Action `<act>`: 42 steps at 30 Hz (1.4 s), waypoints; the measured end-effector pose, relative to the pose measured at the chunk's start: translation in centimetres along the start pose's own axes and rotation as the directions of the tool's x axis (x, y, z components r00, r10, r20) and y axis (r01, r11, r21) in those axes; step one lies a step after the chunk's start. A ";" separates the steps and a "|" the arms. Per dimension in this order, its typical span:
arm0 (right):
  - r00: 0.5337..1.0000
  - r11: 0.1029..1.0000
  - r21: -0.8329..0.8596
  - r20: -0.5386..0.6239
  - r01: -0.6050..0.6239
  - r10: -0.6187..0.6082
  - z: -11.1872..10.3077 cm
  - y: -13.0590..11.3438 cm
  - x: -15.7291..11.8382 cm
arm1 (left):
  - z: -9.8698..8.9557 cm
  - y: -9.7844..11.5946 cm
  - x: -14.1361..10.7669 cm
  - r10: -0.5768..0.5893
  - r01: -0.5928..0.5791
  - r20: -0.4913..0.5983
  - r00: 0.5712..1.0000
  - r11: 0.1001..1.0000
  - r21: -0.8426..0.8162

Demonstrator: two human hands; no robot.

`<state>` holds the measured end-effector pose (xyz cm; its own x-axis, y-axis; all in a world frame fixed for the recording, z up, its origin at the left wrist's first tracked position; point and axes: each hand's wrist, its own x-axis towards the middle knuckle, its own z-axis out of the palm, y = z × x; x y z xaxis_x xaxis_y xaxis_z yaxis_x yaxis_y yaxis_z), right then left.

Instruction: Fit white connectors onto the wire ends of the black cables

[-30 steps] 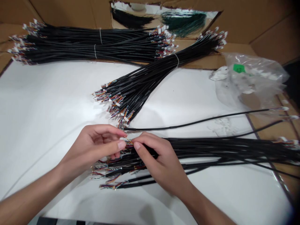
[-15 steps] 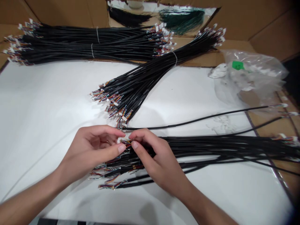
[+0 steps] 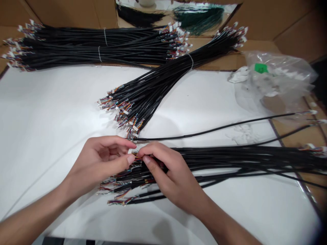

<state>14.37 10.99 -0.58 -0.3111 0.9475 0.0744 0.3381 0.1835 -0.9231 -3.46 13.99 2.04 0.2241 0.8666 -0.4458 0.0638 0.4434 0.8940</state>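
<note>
At the left end of the loose bundle of black cables (image 3: 230, 160), both hands work close together over the fanned cable ends. The right hand (image 3: 168, 173) grasps a small pinch of thin coloured wires (image 3: 138, 157) between thumb and fingers. The left hand (image 3: 98, 160) sits curled just beside it, thumb and forefinger near those wires (whether it holds any is hard to tell). A light pinch close to the white connectors (image 3: 131, 150) looks wisest, since thin wires can kink or pull free, and working 1 cable at a time should limit tangling. Beyond that bundle lie a tied cable bundle (image 3: 153, 95) on the white surface (image 3: 51, 102) and a clear plastic bag (image 3: 270, 78).
</note>
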 end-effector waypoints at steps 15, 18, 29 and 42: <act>0.999 1.000 -0.014 0.032 -0.014 0.014 0.0 -0.1 0.0 | -0.5 -0.2 0.4 0.000 -0.005 0.068 0.998 0.997 0.074; 0.999 0.999 -0.022 0.014 -0.047 0.047 0.0 -0.3 -0.1 | -0.4 0.0 0.2 -0.031 0.030 0.031 0.999 0.998 0.058; 0.999 1.000 -0.009 0.040 -0.021 0.021 -0.3 -0.5 -0.1 | -0.8 -0.5 0.6 -0.056 0.056 0.099 0.993 0.998 -0.001; 0.997 0.992 0.121 0.081 -0.027 0.017 -0.7 -0.7 0.2 | -0.7 -0.7 0.6 -0.120 0.124 0.118 0.986 0.992 -0.030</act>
<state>14.71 11.25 0.31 -0.3762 0.9261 0.0276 0.2367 0.1248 -0.9635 -4.05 14.37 1.07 0.3278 0.7741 -0.5415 0.0615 0.5545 0.8299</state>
